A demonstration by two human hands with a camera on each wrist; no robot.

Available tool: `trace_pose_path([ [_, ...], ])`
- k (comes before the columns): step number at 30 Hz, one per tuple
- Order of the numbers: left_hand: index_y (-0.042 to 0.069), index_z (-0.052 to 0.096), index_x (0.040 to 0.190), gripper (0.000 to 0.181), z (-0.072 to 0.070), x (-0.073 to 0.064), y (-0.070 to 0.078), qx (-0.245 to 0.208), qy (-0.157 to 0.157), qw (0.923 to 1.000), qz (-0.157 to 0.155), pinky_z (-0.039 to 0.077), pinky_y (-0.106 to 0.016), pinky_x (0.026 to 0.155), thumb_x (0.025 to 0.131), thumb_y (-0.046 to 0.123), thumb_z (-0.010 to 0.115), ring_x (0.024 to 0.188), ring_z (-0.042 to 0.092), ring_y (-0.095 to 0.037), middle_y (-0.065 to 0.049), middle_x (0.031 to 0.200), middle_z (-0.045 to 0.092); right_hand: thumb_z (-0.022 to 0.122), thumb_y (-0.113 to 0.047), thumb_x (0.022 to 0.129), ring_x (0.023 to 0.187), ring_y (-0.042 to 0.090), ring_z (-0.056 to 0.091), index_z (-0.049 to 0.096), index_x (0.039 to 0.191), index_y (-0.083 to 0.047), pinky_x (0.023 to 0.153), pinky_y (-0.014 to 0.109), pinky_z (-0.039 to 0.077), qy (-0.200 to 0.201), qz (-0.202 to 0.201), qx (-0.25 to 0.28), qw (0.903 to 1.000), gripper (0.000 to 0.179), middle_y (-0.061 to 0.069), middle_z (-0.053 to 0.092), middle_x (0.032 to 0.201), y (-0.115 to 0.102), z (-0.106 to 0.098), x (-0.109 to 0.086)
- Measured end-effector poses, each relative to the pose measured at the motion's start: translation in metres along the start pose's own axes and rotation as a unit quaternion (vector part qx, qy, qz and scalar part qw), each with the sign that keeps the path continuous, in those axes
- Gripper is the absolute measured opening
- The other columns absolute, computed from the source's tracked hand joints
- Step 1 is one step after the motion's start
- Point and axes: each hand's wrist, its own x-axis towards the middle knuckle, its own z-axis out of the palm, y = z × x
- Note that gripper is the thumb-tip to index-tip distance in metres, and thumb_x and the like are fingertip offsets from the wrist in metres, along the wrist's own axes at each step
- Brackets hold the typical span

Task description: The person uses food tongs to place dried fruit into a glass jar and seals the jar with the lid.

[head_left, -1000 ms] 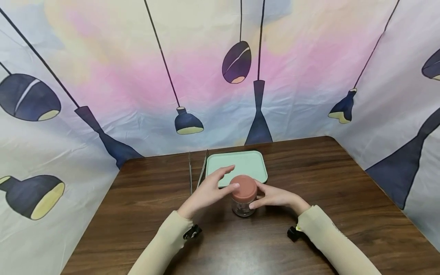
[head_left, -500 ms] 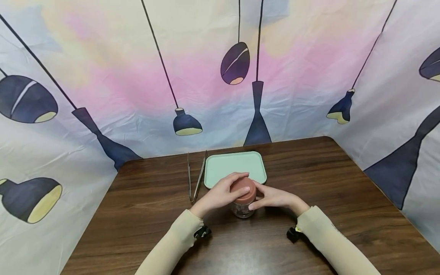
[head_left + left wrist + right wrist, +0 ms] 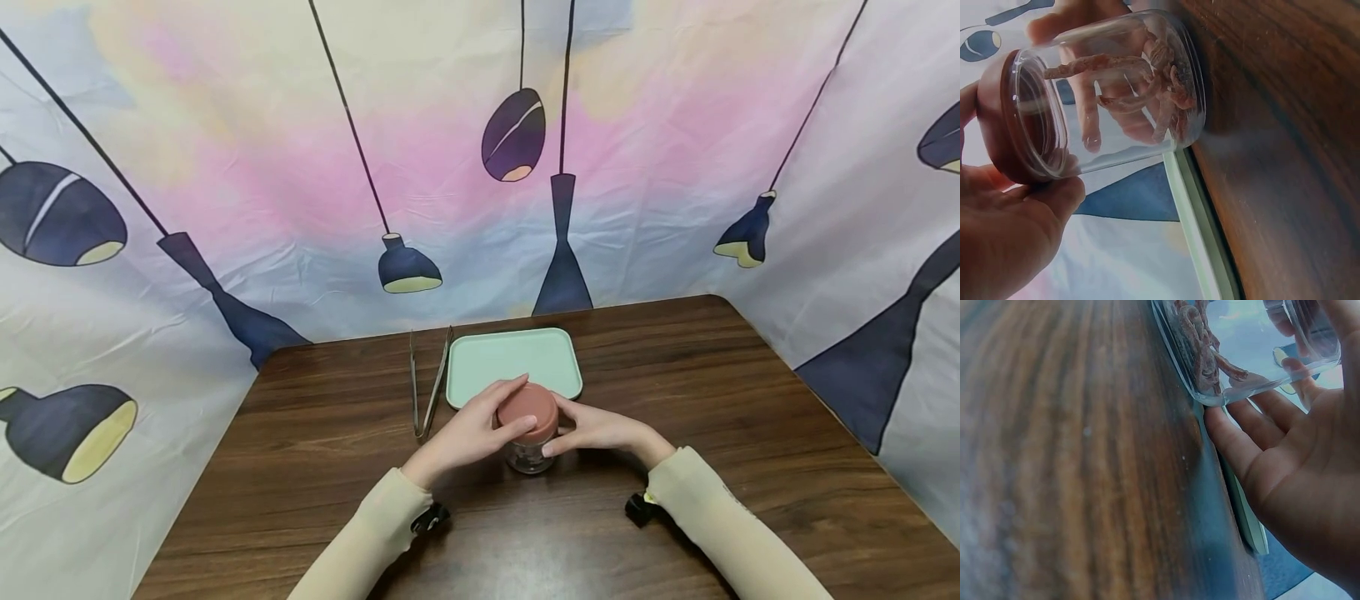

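A clear jar (image 3: 1125, 94) with a reddish-brown lid (image 3: 528, 410) stands upright on the wooden table, in front of the tray. Several dried, reddish-brown twisted strips (image 3: 1169, 103) lie at its bottom. My left hand (image 3: 467, 427) grips the lid from the left, thumb on the near side and fingers round the far side. With my right hand (image 3: 606, 430) I hold the glass body from the right, below the lid. In the right wrist view, the fingers of that hand pass behind the glass, partly seen through it.
Just behind the jar lies a pale green tray (image 3: 510, 358). Metal tongs (image 3: 415, 392) rest to its left, their arms spread toward the back edge. A cloth printed with hanging lamps (image 3: 409, 267) covers the wall behind the table (image 3: 315, 467).
My left hand has come down from hovering at the lid's left and closed round it, then shifted slightly left. The right hand keeps its hold on the jar, which stays in place.
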Motion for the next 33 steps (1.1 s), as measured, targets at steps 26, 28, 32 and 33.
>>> trace_pose_path([
  [26, 0.013, 0.050, 0.147, 0.053, 0.002, 0.013, 0.006, -0.001, -0.005, 1.0000, 0.004, 0.049, -0.038, 0.095, 0.104, 0.044, 0.054, 0.119, 0.057, -0.019, -0.005, 0.140, 0.055, 0.076, -0.029, 0.092, 0.149, 0.023, 0.026, 0.005, 0.163, -0.017, 0.114, 0.043, 0.034, 0.012, 0.024, -0.013, 0.9996, 0.101, 0.008, 0.014, 0.167, -0.001, 0.001, 0.000],
  [28, 0.014, 0.055, 0.142, 0.047, 0.002, 0.020, 0.005, -0.006, -0.014, 0.9998, 0.014, 0.049, -0.036, 0.094, 0.104, 0.043, 0.054, 0.115, 0.058, -0.016, -0.003, 0.136, 0.058, 0.076, -0.029, 0.093, 0.149, 0.022, 0.025, 0.005, 0.163, -0.018, 0.114, 0.043, 0.034, 0.010, 0.023, -0.012, 0.9996, 0.101, 0.007, 0.013, 0.167, -0.001, 0.001, 0.000],
  [32, 0.015, 0.062, 0.132, 0.037, -0.001, 0.031, 0.003, 0.006, -0.045, 0.9979, 0.046, 0.049, -0.031, 0.088, 0.104, 0.038, 0.057, 0.105, 0.060, -0.012, 0.002, 0.125, 0.063, 0.076, -0.029, 0.093, 0.151, 0.021, 0.019, 0.004, 0.163, -0.020, 0.115, 0.043, 0.032, 0.011, 0.025, -0.014, 0.9995, 0.101, 0.005, 0.008, 0.168, 0.000, 0.001, -0.001],
  [33, 0.015, 0.063, 0.130, 0.035, -0.002, 0.034, 0.003, 0.010, -0.054, 0.9969, 0.056, 0.049, -0.030, 0.087, 0.103, 0.037, 0.058, 0.103, 0.059, -0.010, 0.003, 0.124, 0.063, 0.076, -0.029, 0.092, 0.151, 0.021, 0.019, 0.005, 0.163, -0.020, 0.115, 0.043, 0.032, 0.013, 0.026, -0.015, 0.9995, 0.101, 0.005, 0.008, 0.168, 0.001, 0.001, -0.001],
])
